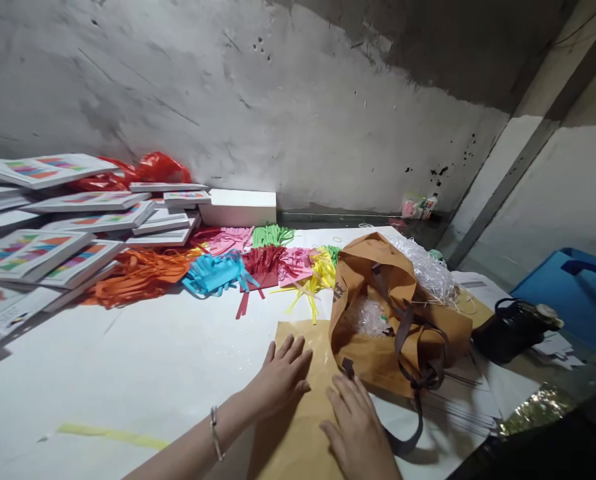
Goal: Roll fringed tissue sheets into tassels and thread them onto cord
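A long strip of brown paper (298, 427), perhaps a flat envelope, lies on the white table (178, 373) in front of me. My left hand (281, 373) rests on its left part, fingers stretched out and pointing away. Over the right edge of the paper is my right hand (355, 423), fingers loosely spread, with its fingertips close to the front of a brown cloth bag (363, 267). Neither hand grips anything. The bag stands with its mouth open, dark straps hanging, and clear shiny shreds (371, 317) inside.
Bundles of fringed paper, including orange (138, 273), blue (215, 273) and yellow (321, 270), lie behind the brown paper. Stacks of flat printed boxes (33, 253) fill the left. White stringy material (425, 267), a black bag-like object (511, 330) and a blue bin (568, 293) are right.
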The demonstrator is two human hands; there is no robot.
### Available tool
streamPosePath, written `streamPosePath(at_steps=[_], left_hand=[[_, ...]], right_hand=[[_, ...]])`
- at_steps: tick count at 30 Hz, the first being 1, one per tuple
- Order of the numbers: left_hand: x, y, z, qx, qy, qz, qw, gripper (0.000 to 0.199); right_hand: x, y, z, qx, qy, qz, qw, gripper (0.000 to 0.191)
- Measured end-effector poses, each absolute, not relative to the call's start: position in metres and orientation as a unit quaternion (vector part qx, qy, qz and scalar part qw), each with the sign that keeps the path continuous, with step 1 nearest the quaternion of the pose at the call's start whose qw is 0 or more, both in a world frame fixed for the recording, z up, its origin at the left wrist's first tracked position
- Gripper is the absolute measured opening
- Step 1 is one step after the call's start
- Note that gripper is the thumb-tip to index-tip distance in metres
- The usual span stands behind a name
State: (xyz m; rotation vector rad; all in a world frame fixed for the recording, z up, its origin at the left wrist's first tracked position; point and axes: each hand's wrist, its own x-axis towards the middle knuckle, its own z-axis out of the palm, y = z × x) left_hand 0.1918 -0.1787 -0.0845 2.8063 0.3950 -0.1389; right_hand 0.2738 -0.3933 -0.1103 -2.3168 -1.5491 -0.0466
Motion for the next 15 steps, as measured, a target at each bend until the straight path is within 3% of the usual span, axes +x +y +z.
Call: streamPosePath(at_steps=[7, 12, 15], left_hand=[[0.234, -0.226, -0.088, 0.974, 0.129, -0.027, 0.185, 0.064], [0.251, -0.252, -0.08, 0.957, 0.147, 0.013, 0.25, 0.054], [0.234, -0.23, -0.05, 0.945, 0.138, 0.037, 0.295, 0.035]], right_hand=[[0.314, -0.412, -0.098, -0.815, -0.529, -0.183, 0.15, 0.037], [0.331, -0.427, -0.097, -0.731, -0.595, -0.286, 0.172, 0.031], [0.344, -0.438, -0.116, -0.707, -0.615, -0.28, 0.209, 0.03]])
